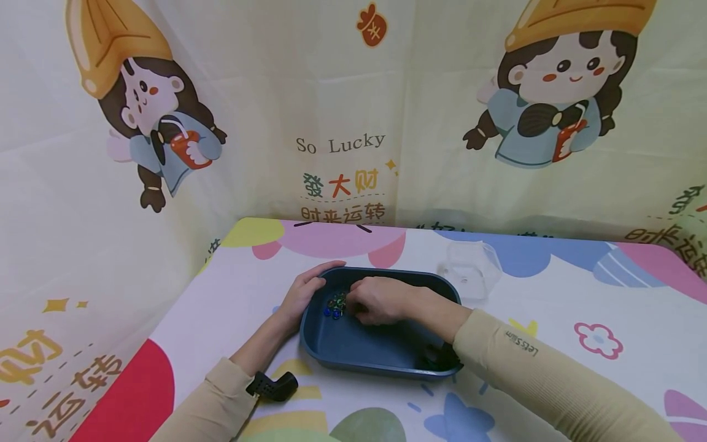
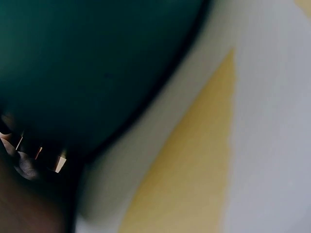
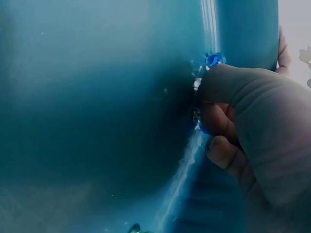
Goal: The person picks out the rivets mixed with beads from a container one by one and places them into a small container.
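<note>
A dark blue oblong tub stands on the table. My left hand grips its left end, thumb over the rim and fingers along the outside. Inside, my right hand reaches down with curled fingers at a small cluster of glass marbles, some blue, some clear or greenish. In the right wrist view, a blue marble shows just beyond the thumb, and clear ones lie right at the fingertips. I cannot tell whether the right fingers pinch any. A greenish marble appears at that view's lower edge.
A clear plastic container stands behind the tub's right end. The table wears a bright patterned cover, with a printed cloth hanging behind it. A black wrist device sits on the left sleeve.
</note>
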Demonstrator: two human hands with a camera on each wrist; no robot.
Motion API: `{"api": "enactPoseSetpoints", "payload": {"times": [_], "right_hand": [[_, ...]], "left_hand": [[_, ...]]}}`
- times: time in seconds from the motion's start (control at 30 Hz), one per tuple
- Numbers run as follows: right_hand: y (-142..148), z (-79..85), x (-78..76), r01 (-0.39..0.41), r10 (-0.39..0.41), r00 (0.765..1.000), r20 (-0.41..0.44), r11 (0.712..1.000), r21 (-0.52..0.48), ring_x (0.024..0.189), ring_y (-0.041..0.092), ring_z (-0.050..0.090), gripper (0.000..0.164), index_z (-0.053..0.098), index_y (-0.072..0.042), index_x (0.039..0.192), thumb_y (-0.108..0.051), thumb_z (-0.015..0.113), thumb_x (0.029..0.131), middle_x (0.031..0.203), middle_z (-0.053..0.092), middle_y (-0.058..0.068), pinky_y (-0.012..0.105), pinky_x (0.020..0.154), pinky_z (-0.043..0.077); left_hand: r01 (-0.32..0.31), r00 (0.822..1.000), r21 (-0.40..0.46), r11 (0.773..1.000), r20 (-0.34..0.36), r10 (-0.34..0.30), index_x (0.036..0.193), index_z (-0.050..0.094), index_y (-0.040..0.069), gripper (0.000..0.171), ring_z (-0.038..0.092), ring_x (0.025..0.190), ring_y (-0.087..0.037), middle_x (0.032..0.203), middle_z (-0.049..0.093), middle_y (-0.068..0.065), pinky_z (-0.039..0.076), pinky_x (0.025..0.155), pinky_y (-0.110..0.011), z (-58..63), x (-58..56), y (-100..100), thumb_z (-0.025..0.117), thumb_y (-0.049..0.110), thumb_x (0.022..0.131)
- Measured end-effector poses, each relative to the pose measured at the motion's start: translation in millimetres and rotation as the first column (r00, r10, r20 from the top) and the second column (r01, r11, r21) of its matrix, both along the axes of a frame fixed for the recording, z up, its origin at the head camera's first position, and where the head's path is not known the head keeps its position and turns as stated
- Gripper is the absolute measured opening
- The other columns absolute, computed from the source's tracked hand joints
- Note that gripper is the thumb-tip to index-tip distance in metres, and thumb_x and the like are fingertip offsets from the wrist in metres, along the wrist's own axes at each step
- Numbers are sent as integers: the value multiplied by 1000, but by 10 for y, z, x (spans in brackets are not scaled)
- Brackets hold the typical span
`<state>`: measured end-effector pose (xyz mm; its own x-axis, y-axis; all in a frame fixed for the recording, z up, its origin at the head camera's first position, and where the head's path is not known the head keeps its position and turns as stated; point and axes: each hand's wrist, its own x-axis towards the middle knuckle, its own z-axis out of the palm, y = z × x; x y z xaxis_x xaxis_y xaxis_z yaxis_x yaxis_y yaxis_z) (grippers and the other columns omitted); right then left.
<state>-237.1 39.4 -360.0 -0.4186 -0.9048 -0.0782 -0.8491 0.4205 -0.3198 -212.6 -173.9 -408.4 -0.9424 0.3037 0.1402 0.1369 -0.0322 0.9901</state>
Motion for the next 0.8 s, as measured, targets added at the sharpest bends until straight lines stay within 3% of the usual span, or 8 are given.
{"api": "enactPoseSetpoints", "payload": {"times": [0.4, 0.6, 0.8], "right_hand": [[109, 83, 2, 51, -45, 998, 32, 979, -198, 82, 11, 55, 14, 74, -10, 105, -8, 69, 92, 95, 64, -3, 23, 75, 50], [184, 152, 2, 94, -83, 995, 49, 946, -310, 79, 11, 54, 15, 73, -5, 105, -4, 69, 91, 91, 63, -3, 25, 72, 51], [263, 194, -2, 141, -135, 990, 44, 897, -418, 73, 8, 55, 13, 74, -5, 102, -3, 69, 91, 90, 65, -4, 25, 68, 52]], "left_hand": [[11, 1000, -11, 1000, -11, -12, 145, 49, -5, 52, 52, 125, -29, 146, 51, -21, 43, 105, -34, -17, -18, -5, 30, 3, 97], [7, 1000, -19, 1000, -19, -8, 145, 49, -4, 52, 53, 126, -31, 146, 52, -20, 44, 104, -32, -12, -4, -11, 30, 4, 97], [12, 1000, -7, 1000, -17, -12, 145, 48, -4, 52, 52, 128, -35, 145, 52, -21, 42, 108, -40, -9, -7, -12, 31, 5, 98]]}}
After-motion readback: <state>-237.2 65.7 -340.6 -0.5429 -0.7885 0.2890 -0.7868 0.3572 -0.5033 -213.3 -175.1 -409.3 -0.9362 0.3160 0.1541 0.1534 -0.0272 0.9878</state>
